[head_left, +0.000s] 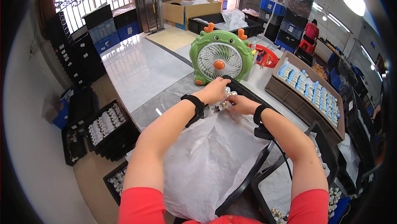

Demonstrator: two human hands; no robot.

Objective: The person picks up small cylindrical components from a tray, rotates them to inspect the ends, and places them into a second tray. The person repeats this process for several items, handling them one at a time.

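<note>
My left hand [215,91] reaches to the far end of a black tray [244,90], its fingers bent and closed around small white pieces. Close beside it, my right hand [245,105] pinches at the same cluster. These small white-and-gold pieces [225,104] look like little figurines, but the fingers cover part of them. A thin white plastic sheet [202,157] lines the tray and spreads toward me below both hands. Black bands circle both wrists.
A green cartoon-shaped fan [219,58] stands just beyond my hands. To the right, a brown crate [306,95] holds rows of blue-and-white pieces. Black trays of white pieces [107,122] are stacked at left. A red basket [266,56] sits behind the fan. A person [311,31] sits far right.
</note>
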